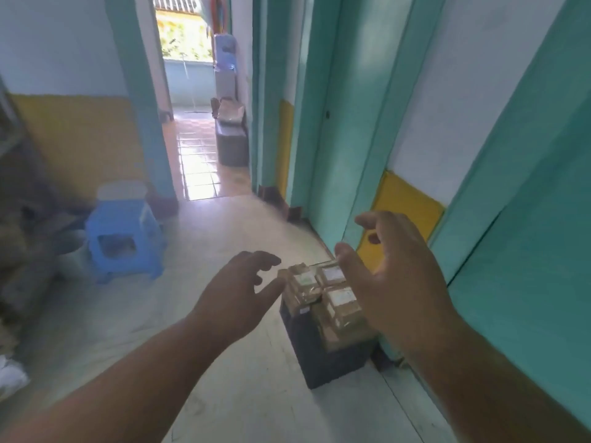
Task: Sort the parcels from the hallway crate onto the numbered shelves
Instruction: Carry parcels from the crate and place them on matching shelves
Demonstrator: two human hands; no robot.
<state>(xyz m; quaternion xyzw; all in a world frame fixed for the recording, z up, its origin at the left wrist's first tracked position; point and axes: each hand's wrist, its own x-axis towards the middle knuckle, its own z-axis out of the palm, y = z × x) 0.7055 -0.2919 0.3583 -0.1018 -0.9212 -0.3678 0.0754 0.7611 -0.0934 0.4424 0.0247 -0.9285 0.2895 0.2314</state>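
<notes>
A dark crate [323, 356] stands on the floor against the teal wall, piled with several brown taped parcels [343, 306] that carry white labels. My left hand [236, 292] hovers just left of the pile, fingers spread and loosely bent, holding nothing. Over the pile's right side hangs my right hand [390, 270], palm turned inward with fingers apart, also holding nothing. Neither hand plainly touches a parcel. No numbered shelves show clearly; a dark blurred rack edge sits at the far left.
A blue plastic stool [123, 238] stands at the left. Down the tiled corridor a second dark crate [232, 142] with parcels sits by the right wall, a water dispenser [225, 62] behind it. Teal door frames line the right side.
</notes>
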